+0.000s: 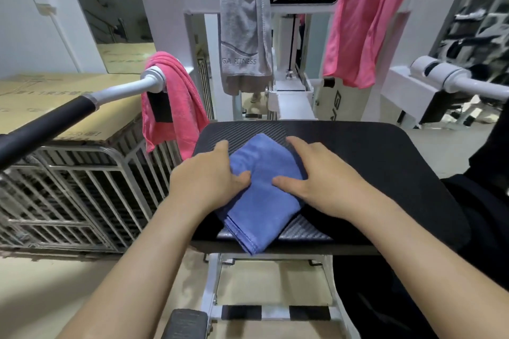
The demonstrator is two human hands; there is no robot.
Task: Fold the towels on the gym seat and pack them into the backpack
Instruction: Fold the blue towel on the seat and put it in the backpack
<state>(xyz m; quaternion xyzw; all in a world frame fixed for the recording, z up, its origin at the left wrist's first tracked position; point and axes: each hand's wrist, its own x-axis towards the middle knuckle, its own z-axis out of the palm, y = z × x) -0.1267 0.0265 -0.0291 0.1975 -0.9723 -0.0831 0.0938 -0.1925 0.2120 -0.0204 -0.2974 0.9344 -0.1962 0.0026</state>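
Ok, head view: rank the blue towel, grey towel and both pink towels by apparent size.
1. Upper pink towel.
2. Grey towel and blue towel: too alike to rank; the blue one is nearer, folded and partly covered.
3. Lower pink towel.

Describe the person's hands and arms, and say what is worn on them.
The left hand and right hand are bare, with no gloves, rings, watch or bands. The left forearm and right forearm are uncovered, with no sleeve in view.
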